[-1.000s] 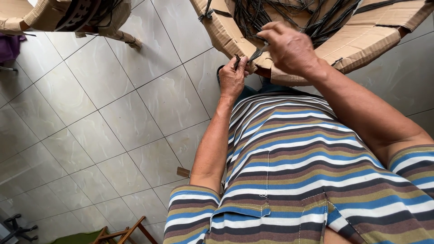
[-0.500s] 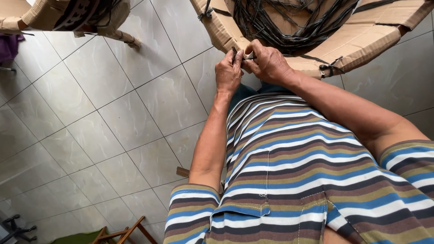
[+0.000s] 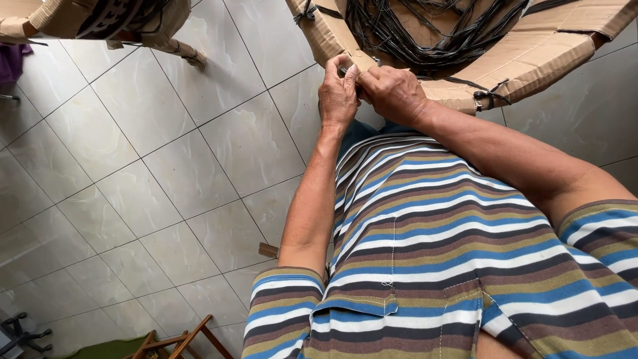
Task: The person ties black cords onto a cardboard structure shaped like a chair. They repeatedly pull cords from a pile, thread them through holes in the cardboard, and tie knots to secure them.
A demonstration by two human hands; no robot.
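My left hand [image 3: 339,93] and my right hand [image 3: 397,94] meet fingertip to fingertip in front of my striped shirt [image 3: 438,252]. Both pinch a small dark piece that is almost fully hidden between the fingers; it looks like a thin black strip. They hover at the near corner of a large open cardboard box [image 3: 531,63]. The box holds a tangle of black cords [image 3: 425,30]. A short black tie [image 3: 488,96] hangs on the box's front edge.
A second cardboard box [image 3: 60,16] with dark patterned contents stands at the top left, with purple cloth [image 3: 10,53] beside it. On the pale tiled floor [image 3: 166,166] lies a small wooden block [image 3: 268,250]. A wooden frame [image 3: 176,339] and a black wheeled base [image 3: 20,332] sit near the bottom left.
My right hand came down out of the box and joined my left hand. Both hands have since closed tighter together at the box's corner.
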